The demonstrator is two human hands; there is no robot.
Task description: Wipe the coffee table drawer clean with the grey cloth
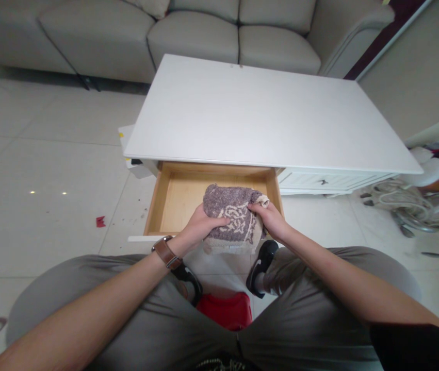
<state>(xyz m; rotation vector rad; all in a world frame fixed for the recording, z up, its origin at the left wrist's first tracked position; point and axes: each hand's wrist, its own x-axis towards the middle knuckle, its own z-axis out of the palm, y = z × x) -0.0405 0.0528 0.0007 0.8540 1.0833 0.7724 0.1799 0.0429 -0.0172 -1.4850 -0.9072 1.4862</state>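
Note:
A folded purple-grey cloth [229,208] with a cream pattern, looking like a small towel, is held between my two hands. My left hand [201,225] grips its left side, thumb lying across the front. At its upper right corner, my right hand [267,217] pinches the edge, where a bit of cream fabric sticks up. The cloth is over the front of a pulled-out wooden drawer [176,193] and hides part of it. Fingers behind the cloth are hidden.
The drawer belongs to a white coffee table [265,118]; a second drawer [322,180] is closed. A grey sofa [196,38] stands behind. On the floor are a red object [225,309] between my feet, a red scrap [100,221] and clutter [416,201] at right.

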